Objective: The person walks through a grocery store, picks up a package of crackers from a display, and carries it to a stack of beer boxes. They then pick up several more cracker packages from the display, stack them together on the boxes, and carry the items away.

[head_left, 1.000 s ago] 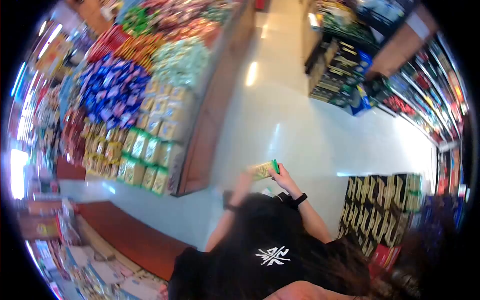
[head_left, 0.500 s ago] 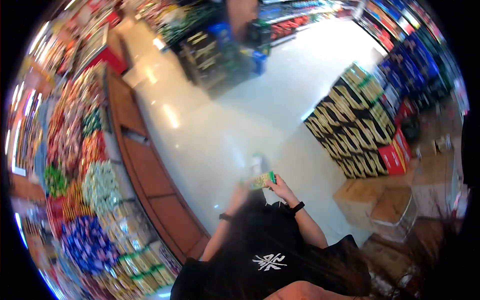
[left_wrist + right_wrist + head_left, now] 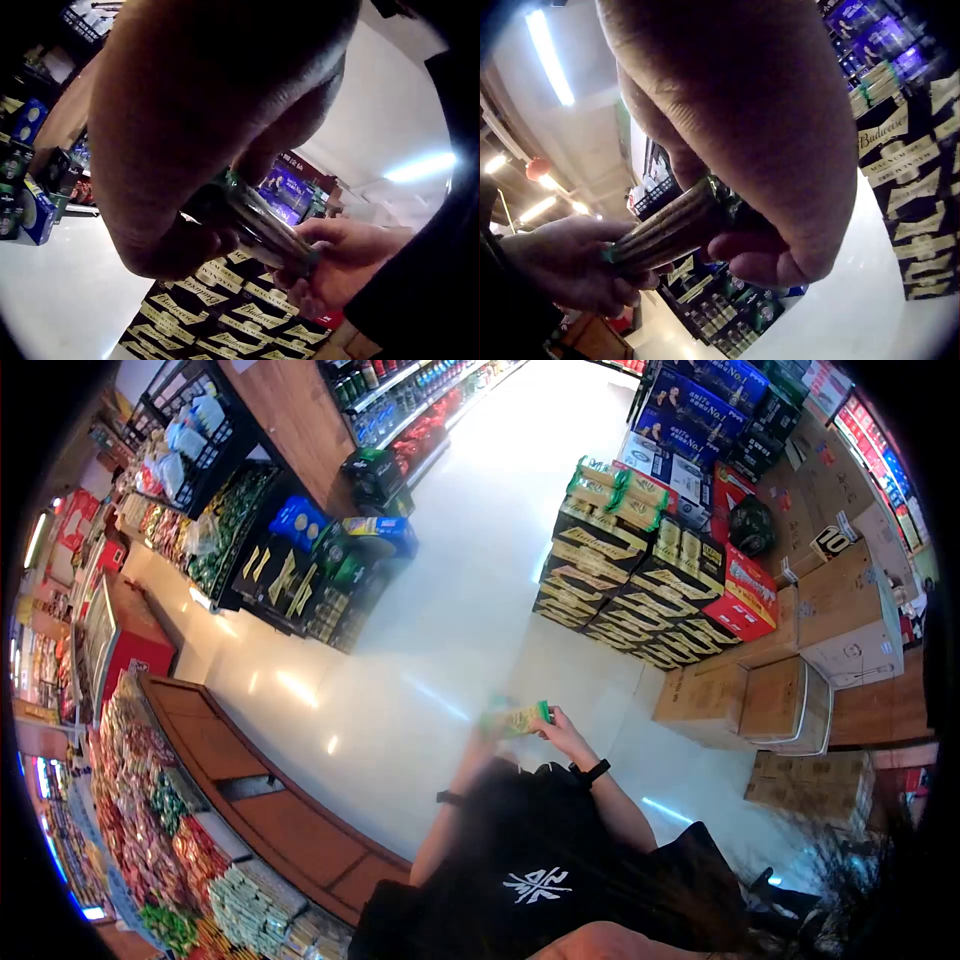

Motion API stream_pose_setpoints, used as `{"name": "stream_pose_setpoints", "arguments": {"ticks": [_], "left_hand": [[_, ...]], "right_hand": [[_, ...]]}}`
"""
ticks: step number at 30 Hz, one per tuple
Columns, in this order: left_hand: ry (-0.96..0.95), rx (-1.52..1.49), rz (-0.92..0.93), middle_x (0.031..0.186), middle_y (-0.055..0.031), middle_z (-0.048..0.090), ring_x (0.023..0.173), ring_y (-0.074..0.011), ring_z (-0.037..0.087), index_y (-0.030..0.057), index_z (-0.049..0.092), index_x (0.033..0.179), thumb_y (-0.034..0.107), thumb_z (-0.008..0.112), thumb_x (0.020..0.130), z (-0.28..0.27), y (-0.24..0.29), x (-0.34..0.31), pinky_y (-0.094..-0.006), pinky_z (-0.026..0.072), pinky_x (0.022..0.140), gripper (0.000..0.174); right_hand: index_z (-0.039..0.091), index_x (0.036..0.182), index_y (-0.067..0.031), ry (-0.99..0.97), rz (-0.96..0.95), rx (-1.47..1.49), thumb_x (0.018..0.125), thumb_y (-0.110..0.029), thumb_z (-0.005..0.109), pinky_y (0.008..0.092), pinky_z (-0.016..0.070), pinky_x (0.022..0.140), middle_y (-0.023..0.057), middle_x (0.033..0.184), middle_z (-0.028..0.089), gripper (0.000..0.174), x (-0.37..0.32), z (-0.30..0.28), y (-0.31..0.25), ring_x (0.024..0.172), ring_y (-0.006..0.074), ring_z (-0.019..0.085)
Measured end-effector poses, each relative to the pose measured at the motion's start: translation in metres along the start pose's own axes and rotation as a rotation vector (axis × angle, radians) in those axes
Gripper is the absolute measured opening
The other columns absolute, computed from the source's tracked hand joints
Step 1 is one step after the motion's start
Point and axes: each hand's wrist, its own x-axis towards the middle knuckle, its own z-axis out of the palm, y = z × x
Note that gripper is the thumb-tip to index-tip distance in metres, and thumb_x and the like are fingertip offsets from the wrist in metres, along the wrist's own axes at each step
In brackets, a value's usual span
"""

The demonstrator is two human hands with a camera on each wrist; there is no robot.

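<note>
Both hands hold a long packet (image 3: 522,720) with green ends and a pale yellow middle, out in front of the body. My right hand (image 3: 562,730) grips its right end, thumb on top. At the other end, my left hand (image 3: 480,745) is blurred in the head view. In the left wrist view that hand (image 3: 202,135) curls its fingers round the near end of the packet (image 3: 266,225), while the right hand (image 3: 341,259) pinches the far end. From the right wrist, the packet (image 3: 667,229) looks ridged lengthwise and spans between the two hands.
Ahead to the right stands a stack of black-and-gold beer cases (image 3: 620,575) topped with green-ended packs (image 3: 615,495). Cardboard boxes (image 3: 740,700) lie right of it. On the left runs a brown counter (image 3: 270,810) heaped with wrapped goods. More cases (image 3: 290,585) stand beyond the pale floor (image 3: 450,630).
The head view has swung to the right: the counter has slid left and down, and the beer cases and cardboard boxes have come further into view. Both hands keep hold of the packet.
</note>
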Motion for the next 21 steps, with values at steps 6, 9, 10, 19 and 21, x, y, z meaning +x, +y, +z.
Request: {"name": "stream_pose_setpoints", "arguments": {"ticks": [6,9,10,19,21], "left_hand": [[0.115,0.196,0.066,0.112,-0.0154,0.062,0.096,-0.0179,0.060,-0.0030,0.043,0.132,0.033,0.057,0.097,-0.016,-0.004,0.097,-0.0316,0.0500,0.079,0.053],[0.179,0.219,0.129,0.106,-0.0146,0.064,0.093,-0.0176,0.061,-0.0044,0.043,0.130,0.027,0.059,0.096,-0.020,-0.001,0.138,-0.0314,0.0511,0.077,0.049],[0.181,0.213,0.143,0.104,-0.0143,0.064,0.092,-0.0174,0.061,-0.0048,0.043,0.130,0.025,0.060,0.096,-0.019,-0.001,0.149,-0.0312,0.0514,0.076,0.048],[0.012,0.095,0.027,0.110,-0.0119,0.061,0.093,-0.0152,0.061,-0.0037,0.044,0.131,0.019,0.055,0.097,0.009,0.037,0.236,-0.0283,0.0518,0.073,0.042],[-0.011,0.168,0.071,0.110,-0.0112,0.062,0.092,-0.0143,0.060,-0.0037,0.044,0.132,0.018,0.054,0.098,0.020,0.030,0.270,-0.0281,0.0515,0.074,0.042]], "right_hand": [[0.044,0.122,-0.0005,0.047,-0.115,-0.112,0.091,-0.023,0.066,0.0260,0.0491,0.074,0.0072,0.100,0.062,0.044,0.085,-0.019,-0.028,0.081,0.0109,0.058],[0.043,0.120,-0.0003,0.059,-0.187,-0.066,0.091,-0.021,0.065,0.0255,0.0485,0.075,0.0075,0.101,0.063,0.042,0.112,-0.022,-0.054,0.083,0.0111,0.058],[0.043,0.120,-0.0001,0.067,-0.201,-0.039,0.091,-0.020,0.065,0.0252,0.0483,0.075,0.0076,0.101,0.063,0.041,0.116,-0.023,-0.062,0.084,0.0111,0.058],[0.044,0.118,0.0003,0.250,-0.209,0.060,0.091,-0.016,0.067,0.0258,0.0481,0.076,0.0073,0.101,0.063,0.039,0.157,-0.061,-0.096,0.089,0.0114,0.059],[0.047,0.116,0.0002,0.356,-0.250,-0.033,0.090,-0.017,0.068,0.0256,0.0481,0.075,0.0067,0.102,0.063,0.038,0.161,-0.073,-0.119,0.088,0.0110,0.059]]}}
